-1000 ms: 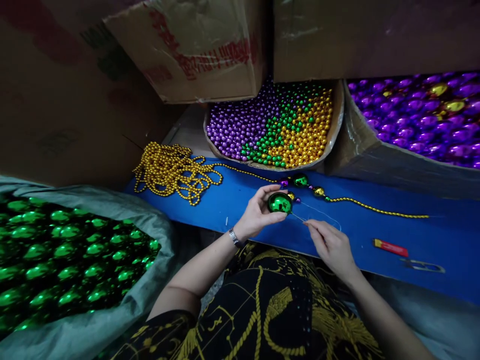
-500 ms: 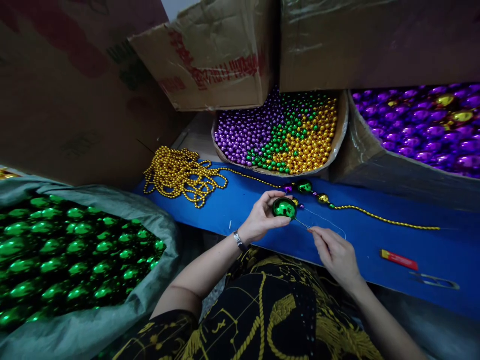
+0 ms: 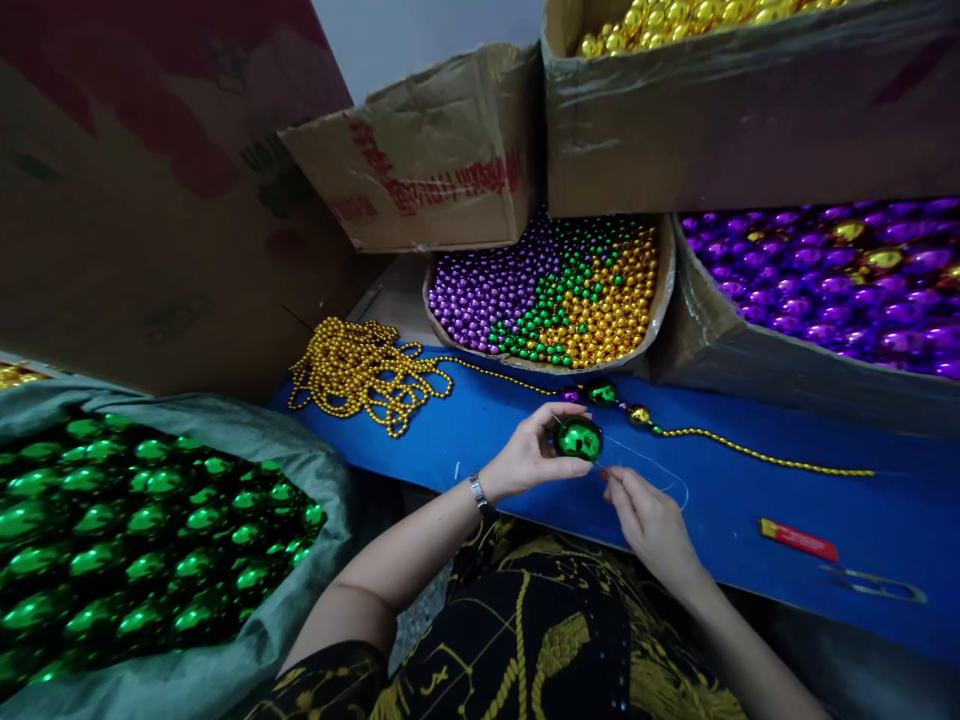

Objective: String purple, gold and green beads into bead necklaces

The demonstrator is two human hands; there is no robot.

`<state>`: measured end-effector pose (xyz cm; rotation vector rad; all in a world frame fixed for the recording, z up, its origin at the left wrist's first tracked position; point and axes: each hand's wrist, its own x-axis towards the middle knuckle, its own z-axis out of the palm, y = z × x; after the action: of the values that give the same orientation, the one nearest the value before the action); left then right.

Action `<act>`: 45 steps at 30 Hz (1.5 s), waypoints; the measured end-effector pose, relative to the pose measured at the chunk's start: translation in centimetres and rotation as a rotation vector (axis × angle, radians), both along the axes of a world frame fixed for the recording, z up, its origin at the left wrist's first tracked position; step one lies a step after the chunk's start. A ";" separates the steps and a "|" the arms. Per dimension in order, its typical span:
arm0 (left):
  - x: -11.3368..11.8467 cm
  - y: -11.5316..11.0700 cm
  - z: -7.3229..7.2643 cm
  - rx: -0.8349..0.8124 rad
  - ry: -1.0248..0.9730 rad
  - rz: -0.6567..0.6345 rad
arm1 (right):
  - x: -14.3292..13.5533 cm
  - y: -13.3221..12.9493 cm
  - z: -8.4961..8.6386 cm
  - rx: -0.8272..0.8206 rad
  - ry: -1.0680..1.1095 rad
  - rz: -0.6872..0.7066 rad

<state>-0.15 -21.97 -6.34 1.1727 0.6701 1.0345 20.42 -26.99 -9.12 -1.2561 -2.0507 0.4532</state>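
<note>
On the blue table (image 3: 750,505) — gold bead strand (image 3: 360,372), cardboard boxes (image 3: 735,120) behind

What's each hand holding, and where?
Left hand grips the large green bead around its sides with its fingers; right hand pinches the thin thread near the bead.

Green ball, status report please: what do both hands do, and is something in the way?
Left hand grips green ball. Right hand fingers pinch thin thread beside it. Gold bead strand lies behind, apart. Nothing blocks.
</note>
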 end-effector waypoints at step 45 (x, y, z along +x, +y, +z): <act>4.3 15.4 3.5 0.417 0.629 0.144 | 4.9 -0.7 0.3 0.062 0.035 -0.278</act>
<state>4.13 -6.52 -2.85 1.8716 1.0712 0.9473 25.35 -27.64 -8.85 -1.4576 -1.8112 0.2781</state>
